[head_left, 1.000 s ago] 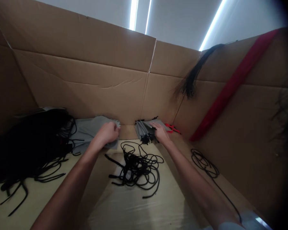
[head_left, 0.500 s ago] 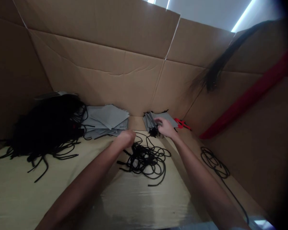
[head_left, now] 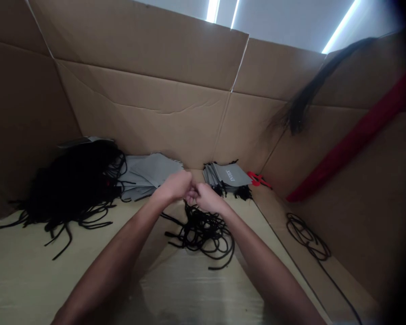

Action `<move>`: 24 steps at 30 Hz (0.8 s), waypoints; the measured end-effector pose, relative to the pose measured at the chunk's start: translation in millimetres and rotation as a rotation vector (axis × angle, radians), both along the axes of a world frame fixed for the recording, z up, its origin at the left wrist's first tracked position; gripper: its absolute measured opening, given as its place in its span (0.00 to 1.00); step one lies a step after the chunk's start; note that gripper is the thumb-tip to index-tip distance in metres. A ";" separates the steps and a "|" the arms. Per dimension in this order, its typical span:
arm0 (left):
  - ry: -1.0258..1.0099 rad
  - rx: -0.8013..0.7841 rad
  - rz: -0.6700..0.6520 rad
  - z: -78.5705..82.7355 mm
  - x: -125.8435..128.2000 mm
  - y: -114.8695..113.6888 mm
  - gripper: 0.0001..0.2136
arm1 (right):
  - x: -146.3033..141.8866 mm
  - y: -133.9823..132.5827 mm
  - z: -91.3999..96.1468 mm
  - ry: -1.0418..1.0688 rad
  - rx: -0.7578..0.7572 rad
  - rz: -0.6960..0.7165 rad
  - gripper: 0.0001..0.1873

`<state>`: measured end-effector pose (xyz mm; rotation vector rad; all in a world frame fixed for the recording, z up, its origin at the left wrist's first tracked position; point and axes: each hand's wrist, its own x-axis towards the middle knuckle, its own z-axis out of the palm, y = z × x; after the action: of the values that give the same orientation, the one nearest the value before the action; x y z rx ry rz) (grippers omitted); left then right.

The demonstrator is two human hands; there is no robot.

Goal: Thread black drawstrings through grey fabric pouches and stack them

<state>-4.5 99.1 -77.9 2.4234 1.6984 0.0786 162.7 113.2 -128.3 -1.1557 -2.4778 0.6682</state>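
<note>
My left hand (head_left: 177, 186) and my right hand (head_left: 208, 197) meet with fingertips together, just above a tangle of black cords (head_left: 206, 232). Both are closed. Black cord hangs down beneath the left hand's fingers toward the tangle. Whatever the right fingers pinch is hidden. Behind my left hand lies a loose pile of flat grey pouches (head_left: 145, 168). Just beyond my right hand is a neater stack of grey pouches (head_left: 232, 175) with black cord ends, the top one printed with white letters.
A large heap of black cords (head_left: 71, 185) lies at the left. Red-handled scissors (head_left: 259, 179) rest by the right stack. A coiled cord (head_left: 306, 237) lies at the right. Tall cardboard walls (head_left: 149, 99) enclose the table (head_left: 176, 289). A red strip (head_left: 352, 140) slants across the right wall.
My right hand has left the right-hand pouch stack and moved left to meet my left hand, closing its fingers. The left hand has risen slightly. The view has tilted up a little.
</note>
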 end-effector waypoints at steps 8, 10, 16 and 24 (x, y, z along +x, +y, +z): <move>0.055 0.040 0.303 -5.4 -69.3 26.1 0.19 | -28.3 -29.9 -29.1 -0.284 -0.111 0.089 0.14; 0.056 0.007 0.320 -13.8 -82.2 31.8 0.20 | -36.0 -37.9 -37.6 -0.345 -0.126 0.089 0.15; -0.041 -0.050 0.236 -23.0 -103.9 39.7 0.18 | -43.6 -42.1 -45.6 -0.417 -0.124 0.059 0.17; -0.239 -0.023 0.208 -17.3 -113.9 37.6 0.18 | -40.8 -46.0 -48.9 -0.301 -0.059 0.051 0.16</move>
<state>-118.4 136.7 -95.2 2.1139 1.8191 0.3588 121.8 67.2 -177.2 -1.3033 -2.7608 0.6245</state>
